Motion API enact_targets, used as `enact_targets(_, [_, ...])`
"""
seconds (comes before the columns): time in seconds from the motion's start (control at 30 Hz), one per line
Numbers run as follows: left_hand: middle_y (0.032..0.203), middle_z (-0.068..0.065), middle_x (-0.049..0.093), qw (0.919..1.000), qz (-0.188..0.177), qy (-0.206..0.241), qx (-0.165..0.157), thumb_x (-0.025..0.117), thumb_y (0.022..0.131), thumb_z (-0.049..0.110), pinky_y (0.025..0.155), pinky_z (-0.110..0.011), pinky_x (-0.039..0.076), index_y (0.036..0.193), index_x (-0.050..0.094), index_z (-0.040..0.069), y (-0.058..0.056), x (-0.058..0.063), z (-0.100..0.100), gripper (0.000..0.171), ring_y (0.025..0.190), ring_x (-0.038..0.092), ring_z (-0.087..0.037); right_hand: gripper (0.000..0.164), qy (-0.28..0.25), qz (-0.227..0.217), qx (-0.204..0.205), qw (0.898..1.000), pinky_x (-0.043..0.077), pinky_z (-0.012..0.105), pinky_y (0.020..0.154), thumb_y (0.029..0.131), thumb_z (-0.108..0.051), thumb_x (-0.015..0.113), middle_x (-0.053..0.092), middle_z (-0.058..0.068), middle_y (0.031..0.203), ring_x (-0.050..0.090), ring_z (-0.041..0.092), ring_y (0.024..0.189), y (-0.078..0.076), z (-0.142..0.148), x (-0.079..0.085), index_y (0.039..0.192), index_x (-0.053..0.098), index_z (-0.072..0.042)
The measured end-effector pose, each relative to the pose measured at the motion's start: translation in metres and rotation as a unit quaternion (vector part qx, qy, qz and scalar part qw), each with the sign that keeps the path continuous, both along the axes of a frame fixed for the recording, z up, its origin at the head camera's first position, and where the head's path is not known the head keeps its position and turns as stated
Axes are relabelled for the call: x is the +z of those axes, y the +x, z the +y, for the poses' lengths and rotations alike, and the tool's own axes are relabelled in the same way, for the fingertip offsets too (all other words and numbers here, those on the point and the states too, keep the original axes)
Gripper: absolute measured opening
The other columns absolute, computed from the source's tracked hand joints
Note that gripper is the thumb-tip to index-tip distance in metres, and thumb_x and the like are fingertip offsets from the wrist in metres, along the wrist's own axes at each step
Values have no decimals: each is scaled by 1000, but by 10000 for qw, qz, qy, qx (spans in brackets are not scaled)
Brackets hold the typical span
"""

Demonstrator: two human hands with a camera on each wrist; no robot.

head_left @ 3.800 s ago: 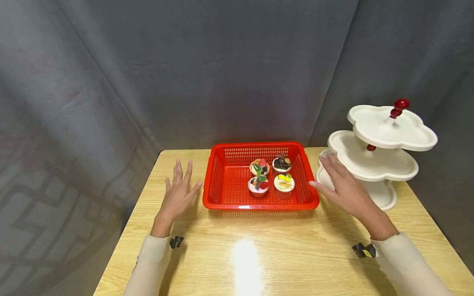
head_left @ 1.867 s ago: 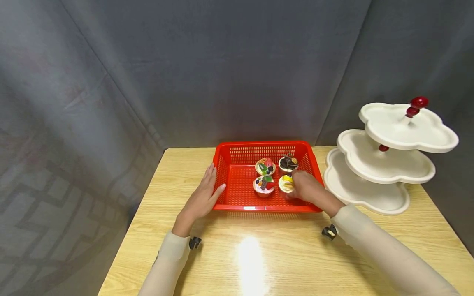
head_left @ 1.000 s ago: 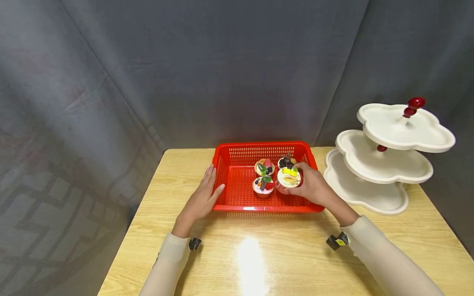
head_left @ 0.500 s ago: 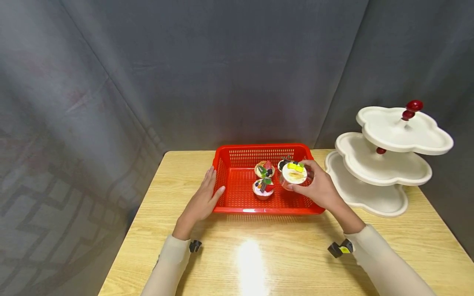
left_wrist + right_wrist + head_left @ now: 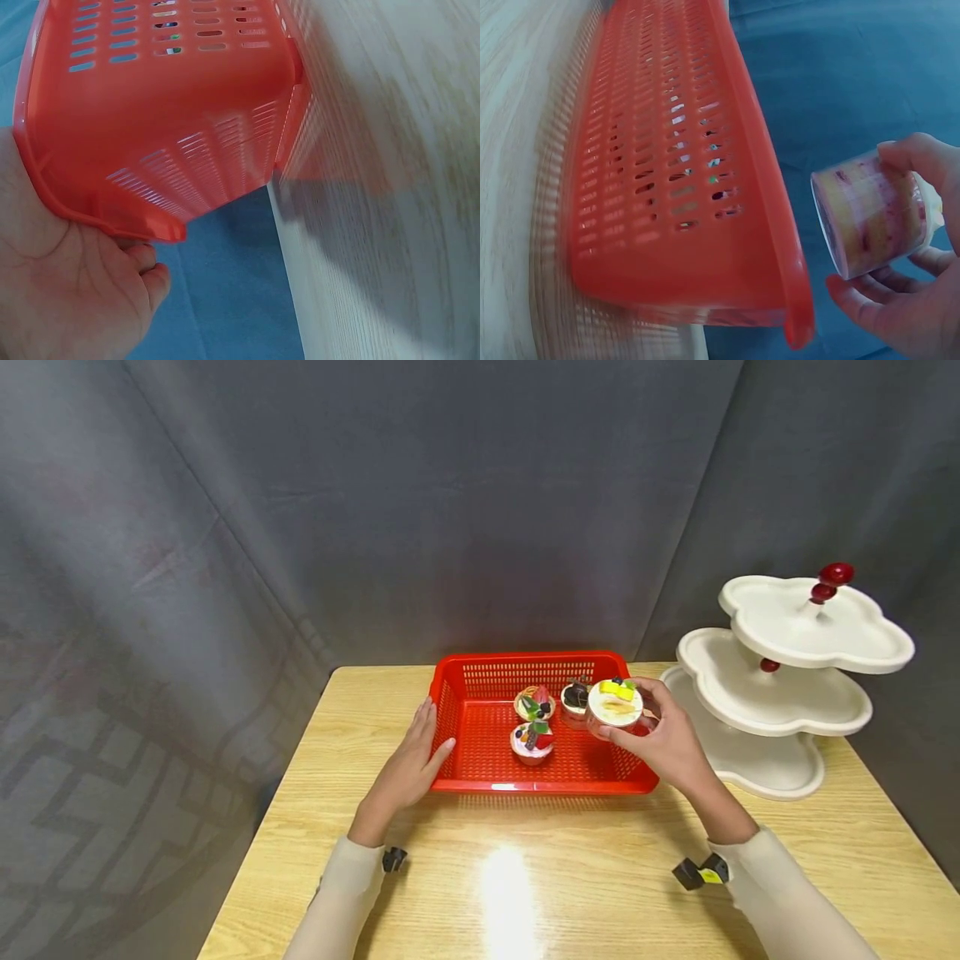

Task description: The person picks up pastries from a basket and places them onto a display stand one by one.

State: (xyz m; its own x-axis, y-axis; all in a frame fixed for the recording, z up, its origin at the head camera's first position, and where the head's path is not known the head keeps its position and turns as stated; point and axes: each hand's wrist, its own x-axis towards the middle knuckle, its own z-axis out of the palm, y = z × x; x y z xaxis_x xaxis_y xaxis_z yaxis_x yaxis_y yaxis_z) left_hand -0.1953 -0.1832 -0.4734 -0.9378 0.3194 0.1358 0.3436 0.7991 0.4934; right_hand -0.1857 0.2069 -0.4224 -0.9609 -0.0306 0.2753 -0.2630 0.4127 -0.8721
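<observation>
My right hand (image 5: 667, 739) holds a small clear cup of layered cake (image 5: 615, 703), topped with cream and yellow fruit pieces, between thumb and fingers. In the right wrist view the cake cup (image 5: 866, 217) is tilted and raised above the rim of the red plastic basket (image 5: 769, 172). My left hand (image 5: 408, 764) rests with straight fingers along the left rim of the basket (image 5: 480, 787). Inside the basket sit a chocolate-topped cake cup (image 5: 573, 700) and two fruit tarts, one with a strawberry (image 5: 534, 702) behind one with pinkish cream (image 5: 532, 743).
At the right stands a white three-tier cake stand (image 5: 772, 685) with scalloped plates and a red knob (image 5: 836, 574) on top. The basket and stand are on a light wooden table (image 5: 585, 868). A grey curtain (image 5: 480, 510) hangs behind.
My right hand reached into the basket, gripped the yellow-topped cake cup and lifted it up and rightward. My left hand came to the basket's left rim and has stayed there.
</observation>
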Motion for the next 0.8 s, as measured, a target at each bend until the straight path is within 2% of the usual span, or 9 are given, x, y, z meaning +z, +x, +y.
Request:
enact_targets(0.3, [171,-7,2,10000,-71,-13,19,40,108,48,123,-46,16,162,9,2,0,2,0,77,156,0,-21,77,-25,148,-409,9990,46,8,86,80,-11,87,58,17,127,56,13,105,16,6,15,144,46,-2])
enact_targets(0.43, [171,-8,3,10000,10,-25,20,39,108,50,122,-48,18,162,10,1,-2,2,1,79,157,3,-25,78,-41,361,-635,9973,46,9,85,78,-8,88,58,7,125,56,5,101,20,13,23,144,49,-3])
enact_targets(0.63, [170,-12,6,9999,166,32,3,41,108,48,121,-52,22,161,12,-1,-3,-1,2,78,156,9,-31,76,-90,573,-1108,9921,45,8,84,74,-5,90,60,-14,117,56,2,102,26,23,36,142,55,-7])
enact_targets(0.8, [171,-11,5,9999,94,12,70,44,108,43,121,-52,21,161,12,-1,0,-2,-2,76,156,7,-30,77,-182,737,-1503,9857,45,7,83,72,0,90,60,-16,115,57,2,102,33,29,48,140,56,-3])
